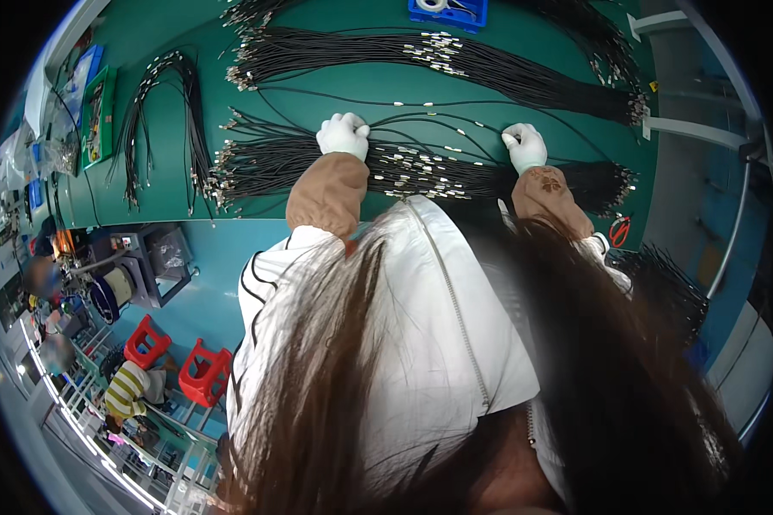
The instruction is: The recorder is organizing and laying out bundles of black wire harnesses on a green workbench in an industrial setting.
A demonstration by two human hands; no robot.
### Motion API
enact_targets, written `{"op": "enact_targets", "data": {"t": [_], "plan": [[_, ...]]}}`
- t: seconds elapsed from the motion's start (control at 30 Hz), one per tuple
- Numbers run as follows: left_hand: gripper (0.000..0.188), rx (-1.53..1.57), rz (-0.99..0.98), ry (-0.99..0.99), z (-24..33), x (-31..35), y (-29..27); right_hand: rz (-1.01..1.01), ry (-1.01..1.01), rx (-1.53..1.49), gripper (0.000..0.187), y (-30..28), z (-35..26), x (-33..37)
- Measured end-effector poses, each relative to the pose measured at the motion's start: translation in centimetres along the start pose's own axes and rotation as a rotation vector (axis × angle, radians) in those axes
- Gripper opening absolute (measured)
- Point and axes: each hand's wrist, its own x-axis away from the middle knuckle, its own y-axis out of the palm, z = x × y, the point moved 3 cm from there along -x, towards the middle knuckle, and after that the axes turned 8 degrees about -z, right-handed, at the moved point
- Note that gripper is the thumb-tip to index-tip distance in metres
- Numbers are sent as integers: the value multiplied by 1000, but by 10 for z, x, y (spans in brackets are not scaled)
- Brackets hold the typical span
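Observation:
My left hand (pixel 343 136), in a white glove, is closed around thin black cables at the left part of the near cable bundle (pixel 270 165). Several loose cables (pixel 410 131) with small pale sleeves spread from it toward my right hand (pixel 525 148). That hand, gloved too, has its fingers pinched at the cables' right stretch; its fingertips are small in the picture. Metal connectors end the bundle at both sides, and pale sleeves cluster at its middle. Another cable bundle (pixel 335 47) lies farther back, with one single cable between the two.
A folded cable bundle (pixel 176 81) lies at the left of the green table (pixel 163 210). Beyond it stands a green tray (pixel 99 118). A blue bin (pixel 448 15) holds tape and scissors. Red-handled snips (pixel 619 230) lie near the right front edge. Red stools (pixel 204 373) stand behind left.

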Motion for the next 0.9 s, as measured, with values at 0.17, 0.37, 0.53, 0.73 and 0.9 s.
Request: {"op": "enact_targets", "data": {"t": [0.17,0.37,0.53,0.73,0.9], "plan": [[10,-199,-45,-55,-4,-22,-14,-15,-80,21,10,-3,-5,2],[20,-4,-119,45,-2,-36,-17,80,-21,4,9,-1,-11,2],[18,-1,-272,-65,3,-31,1,78,4,-20,12,1,-12,0],[23,-71,-162,-41,9,-35,-1,193,-106,103,15,-13,-34,26],[23,51,-192,-169,14,-31,4,209,-215,131,12,-8,-48,60]]}}
